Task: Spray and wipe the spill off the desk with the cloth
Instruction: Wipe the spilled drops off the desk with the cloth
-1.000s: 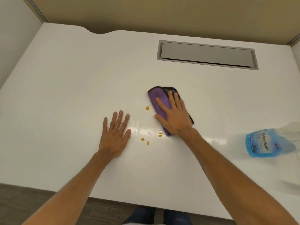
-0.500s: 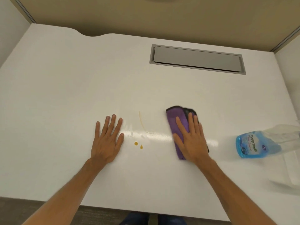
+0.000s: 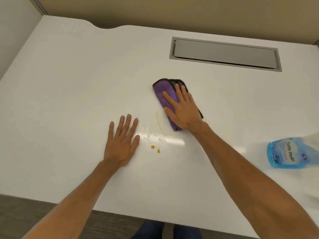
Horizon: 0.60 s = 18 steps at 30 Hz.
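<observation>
Head view: right hand (image 3: 183, 109), flat on cloth (image 3: 164, 88) (not gripping), has swept back leftward; smear (image 3: 159, 124) and two drops (image 3: 155, 148) remain. Left hand (image 3: 122, 144) rests open on tabletop (image 3: 69, 83).

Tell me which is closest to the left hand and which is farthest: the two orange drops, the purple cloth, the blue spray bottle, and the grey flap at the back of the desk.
From the left hand:
1. Orange drops, just right of the hand.
2. Purple cloth, farther back and right, under the right hand.
3 and 4. Grey flap at the back right, and blue spray bottle at the right edge: too close to call.
</observation>
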{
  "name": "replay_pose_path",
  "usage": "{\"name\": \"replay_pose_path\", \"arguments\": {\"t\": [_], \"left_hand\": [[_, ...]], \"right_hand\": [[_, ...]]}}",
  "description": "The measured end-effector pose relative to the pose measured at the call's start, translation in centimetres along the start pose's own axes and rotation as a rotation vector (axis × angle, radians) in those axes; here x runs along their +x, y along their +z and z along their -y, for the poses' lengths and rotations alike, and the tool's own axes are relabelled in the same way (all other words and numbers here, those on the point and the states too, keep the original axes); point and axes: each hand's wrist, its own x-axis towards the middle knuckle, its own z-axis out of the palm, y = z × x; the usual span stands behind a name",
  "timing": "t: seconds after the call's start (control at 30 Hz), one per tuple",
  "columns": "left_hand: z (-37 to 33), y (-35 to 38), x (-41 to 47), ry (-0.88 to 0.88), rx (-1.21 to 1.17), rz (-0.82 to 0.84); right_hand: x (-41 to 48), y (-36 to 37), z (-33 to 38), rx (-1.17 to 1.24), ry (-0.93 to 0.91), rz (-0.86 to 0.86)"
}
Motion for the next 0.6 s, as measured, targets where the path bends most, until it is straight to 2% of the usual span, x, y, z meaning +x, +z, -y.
{"name": "replay_pose_path", "arguments": {"t": [0.1, 0.27, 0.4, 0.6], "left_hand": [[0.0, -0.2, 0.0, -0.001, -0.016, 0.018], [-0.1, -0.7, -0.1, -0.023, -0.055, 0.039], [-0.2, -0.8, -0.3, -0.05, -0.047, 0.033], [-0.3, -0.7, -0.4, -0.064, -0.043, 0.013]], "right_hand": [[-4.9, 0.6, 0.6, 0.028, -0.025, 0.003], [-15.3, 1.6, 1.4, 0.058, 0.182, -0.059], [-22.0, 3.2, 4.7, 0.093, 0.233, -0.07], [-20.3, 4.0, 9.1, 0.08, 0.173, -0.035]]}}
